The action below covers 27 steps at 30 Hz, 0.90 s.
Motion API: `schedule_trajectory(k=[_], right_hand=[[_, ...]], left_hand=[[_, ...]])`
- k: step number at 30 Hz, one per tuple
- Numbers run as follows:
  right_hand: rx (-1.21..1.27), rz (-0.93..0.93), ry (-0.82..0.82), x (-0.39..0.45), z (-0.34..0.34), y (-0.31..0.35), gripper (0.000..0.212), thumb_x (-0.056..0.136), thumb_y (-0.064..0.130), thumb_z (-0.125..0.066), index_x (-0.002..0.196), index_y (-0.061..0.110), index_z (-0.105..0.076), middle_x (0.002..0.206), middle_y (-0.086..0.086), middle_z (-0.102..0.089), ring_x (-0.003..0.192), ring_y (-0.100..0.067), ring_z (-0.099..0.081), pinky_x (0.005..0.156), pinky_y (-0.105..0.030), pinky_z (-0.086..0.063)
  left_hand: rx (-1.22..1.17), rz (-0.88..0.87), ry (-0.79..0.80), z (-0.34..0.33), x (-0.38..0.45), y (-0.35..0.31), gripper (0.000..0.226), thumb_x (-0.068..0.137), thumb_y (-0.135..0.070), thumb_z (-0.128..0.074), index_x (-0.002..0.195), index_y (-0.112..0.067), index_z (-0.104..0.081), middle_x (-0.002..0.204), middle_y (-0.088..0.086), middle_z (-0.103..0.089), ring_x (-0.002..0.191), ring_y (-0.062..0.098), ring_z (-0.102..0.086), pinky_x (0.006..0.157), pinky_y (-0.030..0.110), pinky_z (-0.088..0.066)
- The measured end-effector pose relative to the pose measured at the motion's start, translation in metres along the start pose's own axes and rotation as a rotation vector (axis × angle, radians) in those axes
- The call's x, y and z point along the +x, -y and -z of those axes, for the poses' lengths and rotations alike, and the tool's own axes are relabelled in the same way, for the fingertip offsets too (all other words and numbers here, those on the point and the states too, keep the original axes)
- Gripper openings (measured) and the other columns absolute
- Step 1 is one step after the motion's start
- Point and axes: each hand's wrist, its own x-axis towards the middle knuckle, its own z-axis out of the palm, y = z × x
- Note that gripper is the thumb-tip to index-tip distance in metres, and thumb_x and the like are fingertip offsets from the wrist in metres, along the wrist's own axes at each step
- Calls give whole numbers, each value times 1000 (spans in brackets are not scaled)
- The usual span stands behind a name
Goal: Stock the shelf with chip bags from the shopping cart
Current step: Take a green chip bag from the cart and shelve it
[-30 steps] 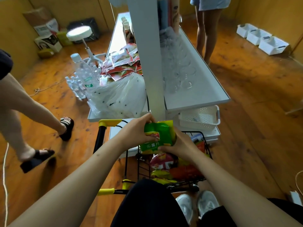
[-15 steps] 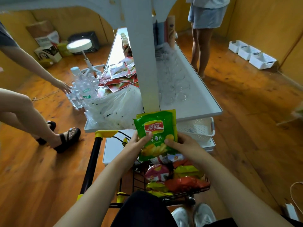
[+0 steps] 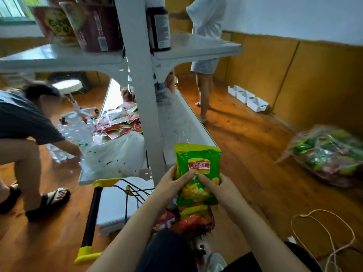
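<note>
I hold a green chip bag (image 3: 197,163) with a red logo upright in front of me, above the shopping cart (image 3: 92,213). My left hand (image 3: 171,183) grips its lower left side and my right hand (image 3: 220,188) grips its lower right side. Below the bag, more chip bags (image 3: 193,218) in red, yellow and pink lie in the cart basket. The white shelf unit (image 3: 141,107) stands just beyond the bag; its lower right shelf (image 3: 188,118) carries clear glassware, and its upper shelf (image 3: 196,48) holds dark containers.
A person (image 3: 25,122) bends at the left by water bottles (image 3: 76,130) on the floor. Another person (image 3: 206,61) stands behind the shelf. A clear sack of snacks (image 3: 328,154) lies on the floor at right, with white bins (image 3: 247,98) along the wall and a cord (image 3: 322,232) near my right.
The green bag has risen out of the cart and shifted right, now upright beside the shelf post. My view tilted up, showing the upper shelf. The person at left bent down toward the bottles.
</note>
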Motion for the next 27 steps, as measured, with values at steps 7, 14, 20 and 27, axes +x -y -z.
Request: schedule_trajectory(k=[7, 14, 20, 27], right_hand=[[71, -9, -283, -97, 80, 25, 47, 71, 57, -78, 105, 26, -71, 101, -2, -77, 95, -24, -74, 91, -50, -56], [130, 105, -654, -208, 152, 46, 67, 60, 65, -77, 111, 23, -67, 101, -4, -77, 92, -25, -74, 86, -49, -59], [151, 204, -1060, -329, 207, 49, 36, 83, 42, -71, 110, 19, -67, 97, -2, -77, 88, -19, -75, 78, -39, -61], [169, 277, -1530, -502, 239, 32, 31, 86, 40, -69, 108, 18, -69, 97, 1, -78, 90, -18, -74, 78, -38, -60]], left_hand=[[102, -76, 256, -91, -32, -28, 76, 57, -59, -88, 122, -41, -54, 122, -2, -69, 107, 20, -70, 94, 44, -56], [133, -284, 453, -212, -82, -64, 70, 62, -49, -82, 123, -29, -53, 115, -4, -69, 97, 9, -70, 72, 22, -59], [50, -235, 783, -331, -145, -77, 26, 93, -44, -57, 115, -34, -50, 115, -21, -59, 81, -5, -62, 62, 14, -55], [90, -244, 1177, -456, -242, -59, 18, 100, -27, -52, 115, -28, -62, 110, -3, -74, 89, 8, -74, 69, 22, -59]])
